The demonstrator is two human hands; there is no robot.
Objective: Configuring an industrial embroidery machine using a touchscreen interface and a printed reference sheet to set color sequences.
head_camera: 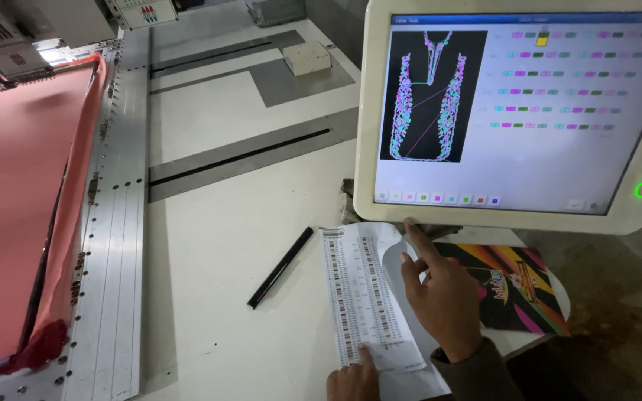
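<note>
A broad white worktable (232, 245) fills the view, crossed by grey inset strips with dark slots running toward twelve and one o'clock. Along its nine o'clock side a perforated metal rail (117, 245) borders a stretched sheet of salmon-pink fabric (13, 208), and at eleven o'clock the head of an embroidery machine (9, 52) sits lit from below. A small white box (306, 57) rests on the table at twelve o'clock.

At one to three o'clock a white-framed touchscreen (514, 111) shows a garment-shaped pattern on black beside rows of small coloured blocks; a green ring glows on its frame at three o'clock.

The printed colour chart (365, 297), a white sheet with columns of tiny swatches, lies flat on the table at six o'clock, just below the screen. The right hand (440, 293) hovers over the sheet's curled right edge, fingers loosely spread and clamped on nothing, its index finger raised to the screen's lower frame. The left hand (352, 379), mostly cut off at six o'clock, presses one fingertip on the chart's lower end, gripping nothing.

A black pen (280, 267) lies on the table at seven o'clock of the chart, apart from it. A dark, brightly striped booklet (518, 286) sits at four o'clock, beyond which the floor looks dim and grey.
</note>
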